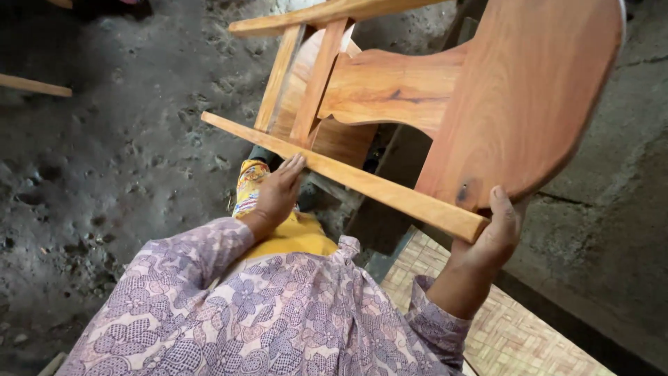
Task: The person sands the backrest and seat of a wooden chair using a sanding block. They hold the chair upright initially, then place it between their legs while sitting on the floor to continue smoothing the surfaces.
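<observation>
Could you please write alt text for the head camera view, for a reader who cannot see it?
A person in a purple floral top holds a reddish wooden chair frame tipped over their lap, left hand under its pale rail, right hand gripping the rail's end. Below lie a dusty grey floor and a woven mat.

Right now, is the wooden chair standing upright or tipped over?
Tipped. The wooden chair is held up off the ground, its rails slanting across the view, with the left hand and right hand on one rail.

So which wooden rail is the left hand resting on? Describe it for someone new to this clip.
Start at the reddish wooden chair frame filling the upper picture. Along its lower edge runs one long pale rail, slanting down to the right. Only this rail has both hands on it: left hand mid-length, right hand at its end.
</observation>
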